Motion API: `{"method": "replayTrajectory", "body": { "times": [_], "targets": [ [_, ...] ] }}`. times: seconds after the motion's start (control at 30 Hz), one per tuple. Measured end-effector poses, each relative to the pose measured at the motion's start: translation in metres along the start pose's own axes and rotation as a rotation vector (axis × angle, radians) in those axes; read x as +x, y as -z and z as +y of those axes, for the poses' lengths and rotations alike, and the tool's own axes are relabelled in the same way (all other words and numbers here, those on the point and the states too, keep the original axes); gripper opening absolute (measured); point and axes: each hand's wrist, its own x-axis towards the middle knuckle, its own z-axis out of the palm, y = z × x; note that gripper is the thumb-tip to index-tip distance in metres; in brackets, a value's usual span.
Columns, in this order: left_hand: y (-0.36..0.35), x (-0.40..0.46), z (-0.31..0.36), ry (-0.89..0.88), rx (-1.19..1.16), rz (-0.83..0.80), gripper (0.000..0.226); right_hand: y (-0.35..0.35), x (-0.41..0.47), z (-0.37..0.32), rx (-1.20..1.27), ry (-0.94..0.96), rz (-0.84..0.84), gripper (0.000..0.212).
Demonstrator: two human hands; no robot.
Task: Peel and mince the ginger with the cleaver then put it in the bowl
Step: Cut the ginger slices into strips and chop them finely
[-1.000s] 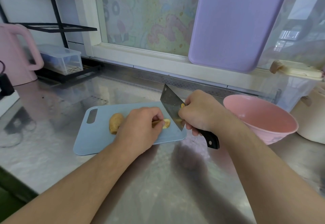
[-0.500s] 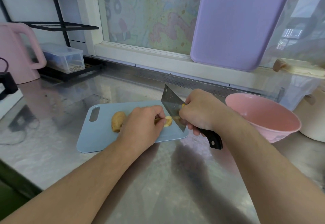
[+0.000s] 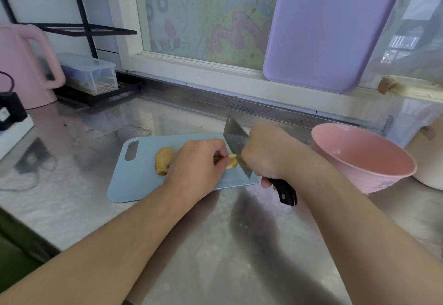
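A piece of ginger (image 3: 163, 163) lies on the light blue cutting board (image 3: 141, 180); its brown left end shows and its pale cut end (image 3: 232, 161) peeks out by the blade. My left hand (image 3: 196, 168) covers the middle of the ginger and pinches it near the cut end. My right hand (image 3: 266, 153) grips the cleaver (image 3: 236, 145) by its black handle (image 3: 285, 192), with the blade standing on edge against the ginger's right end. The pink bowl (image 3: 359, 158) stands to the right of the board.
The steel counter (image 3: 215, 244) spreads toward me. A pink kettle (image 3: 26, 65) and a black plug stand at far left, a clear box (image 3: 91, 74) on a black rack behind. A purple board (image 3: 330, 26) leans on the window. A cream pot (image 3: 429, 161) sits far right.
Both hands have stayed at the ginger's right end; the cleaver blade has shifted only slightly at the cut end. The view moved a little.
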Motion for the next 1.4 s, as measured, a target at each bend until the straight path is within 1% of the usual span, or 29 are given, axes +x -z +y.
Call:
{"method": "replayTrajectory", "body": {
  "times": [0.17, 0.37, 0.53, 0.67, 1.03, 1.27, 1.4],
  "targets": [
    [0.001, -0.001, -0.001, 0.01, -0.009, -0.004, 0.007, -0.012, 0.003, -0.001, -0.11, 0.012, 0.016, 0.013],
    [0.0, -0.002, -0.002, 0.028, -0.028, 0.004, 0.006, 0.004, 0.0, 0.0, -0.031, 0.026, 0.076, 0.016],
    [-0.001, -0.001, -0.002, 0.027, -0.041, 0.001, 0.007, 0.01, -0.004, -0.002, 0.0, 0.007, 0.028, 0.02],
    [-0.002, -0.001, -0.002, 0.031, -0.044, 0.005, 0.008, 0.008, -0.004, -0.003, 0.017, 0.007, 0.026, 0.019],
    [0.0, -0.001, 0.001, 0.027, -0.032, 0.005, 0.008, 0.01, -0.007, -0.005, -0.005, 0.001, 0.017, 0.018],
    [0.0, -0.001, 0.0, 0.038, -0.03, 0.0, 0.009, 0.015, -0.01, -0.007, 0.005, 0.005, 0.047, 0.014],
    [-0.001, -0.001, 0.001, 0.042, -0.034, 0.002, 0.009, 0.01, -0.009, -0.007, -0.018, -0.001, 0.032, 0.015]
  ]
}}
